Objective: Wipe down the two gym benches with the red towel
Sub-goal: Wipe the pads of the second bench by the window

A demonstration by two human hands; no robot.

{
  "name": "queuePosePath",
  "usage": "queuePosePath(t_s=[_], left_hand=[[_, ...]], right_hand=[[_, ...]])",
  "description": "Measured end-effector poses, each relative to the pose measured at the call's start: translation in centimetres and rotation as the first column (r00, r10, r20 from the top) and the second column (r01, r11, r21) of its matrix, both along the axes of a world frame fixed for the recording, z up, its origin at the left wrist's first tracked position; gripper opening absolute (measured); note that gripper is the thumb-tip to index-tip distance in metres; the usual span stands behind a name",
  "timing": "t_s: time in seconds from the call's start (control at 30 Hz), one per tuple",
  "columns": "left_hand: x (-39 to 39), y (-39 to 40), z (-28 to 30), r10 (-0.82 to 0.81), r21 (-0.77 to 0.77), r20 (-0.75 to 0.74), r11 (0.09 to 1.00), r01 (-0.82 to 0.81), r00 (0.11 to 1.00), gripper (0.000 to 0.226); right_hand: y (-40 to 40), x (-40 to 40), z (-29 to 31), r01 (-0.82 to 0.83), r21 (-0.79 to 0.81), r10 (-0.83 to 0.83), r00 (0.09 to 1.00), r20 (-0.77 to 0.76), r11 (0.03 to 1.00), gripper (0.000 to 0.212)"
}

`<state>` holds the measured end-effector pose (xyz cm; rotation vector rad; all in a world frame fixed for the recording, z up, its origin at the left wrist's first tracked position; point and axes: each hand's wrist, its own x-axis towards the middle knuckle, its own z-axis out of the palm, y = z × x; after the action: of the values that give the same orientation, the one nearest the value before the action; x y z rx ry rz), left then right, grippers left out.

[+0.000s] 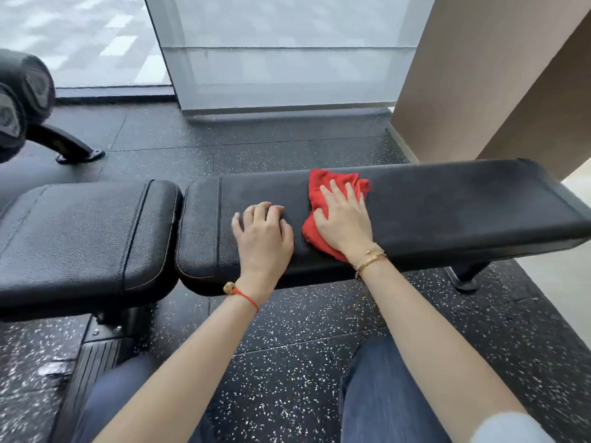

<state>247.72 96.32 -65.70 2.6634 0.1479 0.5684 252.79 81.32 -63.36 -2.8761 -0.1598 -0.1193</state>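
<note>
Head view, looking down at the long pad (447,203) of a black bench, which runs left to right across the frame.

Towel (323,199): red, crumpled, lying on the long pad about midway along it, reaching from near the far edge to the near edge. I see its far part fanned out beyond the fingertips and a fold poking out under the wrist at the near edge.

Right hand (343,219): flat on top of the towel, palm down, fingers straight and slightly spread, pressing the cloth onto the pad. Nothing curled round it. Gold bracelet (371,259) on that wrist.

Left hand (263,233): resting on the bare pad just left of the towel, not touching it as far as I can see. Fingers bent at the knuckles, tips on the vinyl, holding nothing. Red cord (246,297) with a bead on that wrist.

Short pad (80,238): black, to the left, end to end with the long pad, a narrow gap between them. Neither hand is on it.

Floor (287,362): dark speckled rubber tiles. My operator's knees in jeans (383,394) show at the bottom edge. A bench foot (467,276) stands under the right end. Padded rollers (19,100) at the far left edge. Frosted glass panel (281,52) and a brown wall (479,75) behind.
</note>
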Motion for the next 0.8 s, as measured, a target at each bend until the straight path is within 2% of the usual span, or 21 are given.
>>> queuePosePath(t_s=[0.17,0.37,0.47,0.63,0.7,0.8], left_hand=[[0.0,-0.6,-0.3,0.041,0.064,0.006,0.997,-0.042,0.999,0.027],[0.0,-0.9,-0.6,0.042,0.073,0.056,0.996,-0.046,0.998,0.030],[-0.2,-0.9,-0.6,0.037,0.062,0.086,0.997,-0.043,0.996,0.030],[-0.2,-1.2,-0.3,0.045,0.051,0.071,0.997,-0.049,0.996,0.028],[-0.1,-1.1,-0.3,0.043,0.050,0.066,0.998,-0.047,0.997,0.029],[-0.2,-1.1,-0.3,0.033,0.044,0.058,0.998,-0.036,0.998,0.030]], right_hand=[[1.2,2.0,0.5,-0.186,-0.083,0.183,0.982,-0.042,0.979,0.062],[-3.5,-1.5,0.1,-0.353,-0.033,0.353,0.936,0.004,0.935,0.060],[-7.6,-1.2,-0.2,-0.311,-0.031,0.312,0.950,0.015,0.950,0.059],[-10.5,3.9,0.7,-0.116,-0.071,0.112,0.992,-0.055,0.991,0.058],[-9.0,4.8,1.0,-0.164,-0.100,0.159,0.986,-0.058,0.981,0.058],[-6.4,3.7,1.1,-0.329,-0.110,0.324,0.944,-0.066,0.938,0.059]])
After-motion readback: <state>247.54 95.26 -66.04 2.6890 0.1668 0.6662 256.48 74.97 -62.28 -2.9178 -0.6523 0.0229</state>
